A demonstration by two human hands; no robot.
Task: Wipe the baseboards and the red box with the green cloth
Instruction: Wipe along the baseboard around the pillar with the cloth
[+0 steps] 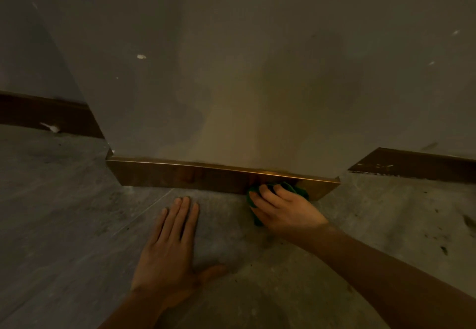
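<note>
A brown glossy baseboard (185, 176) runs along the foot of a protruding grey wall section straight ahead. My right hand (286, 207) grips a bunched green cloth (296, 189) and presses it against the right part of that baseboard. My left hand (170, 246) lies flat on the grey floor, fingers together and pointing toward the wall, holding nothing. More dark baseboard (46, 117) runs along the recessed wall at left, and another stretch of baseboard (417, 165) at right. No red box is in view.
The grey wall (231, 71) fills the upper view, with small white chips. The floor (64, 212) is grey and speckled, with dark specks of dirt at the right. A white smear marks the left baseboard near the floor.
</note>
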